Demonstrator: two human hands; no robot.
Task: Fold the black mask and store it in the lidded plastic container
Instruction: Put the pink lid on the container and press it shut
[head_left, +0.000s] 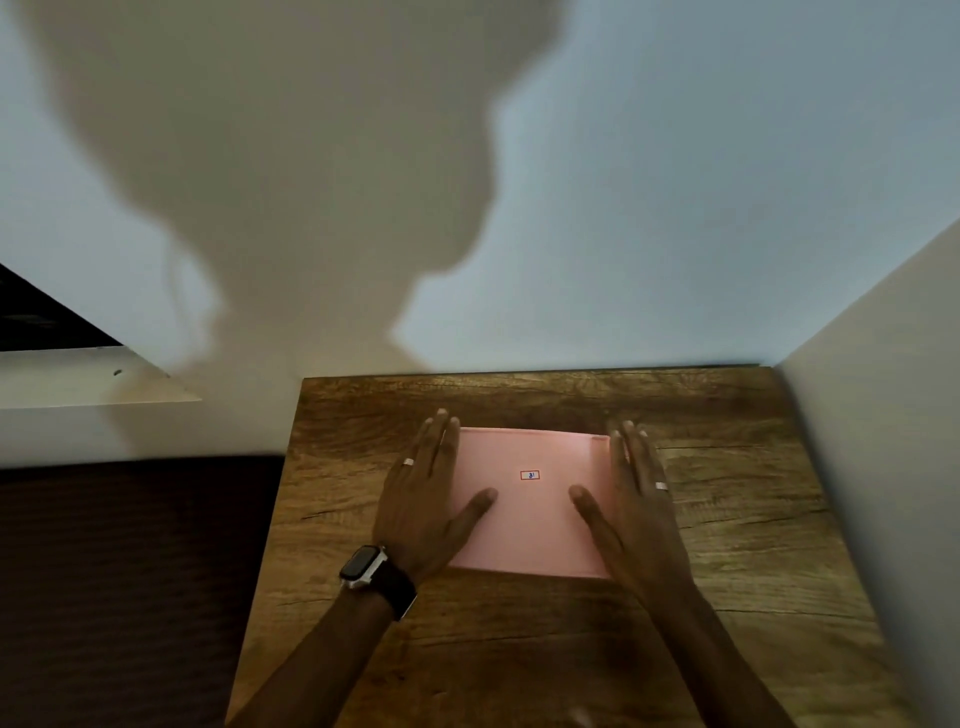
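Head view: both hands, left hand (426, 499) and right hand (636, 506), lie flat and unclenched, flanking the pink lidded container (530, 525) on the worktop (727, 519), likely steadying its lid; no mask visible.

The pink lidded container (530, 504) lies flat, closed, a small label centred on top.

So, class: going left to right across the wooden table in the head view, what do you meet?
Smartwatch → left hand → small label in the middle of the pink lid → right hand, all on the wooden table.
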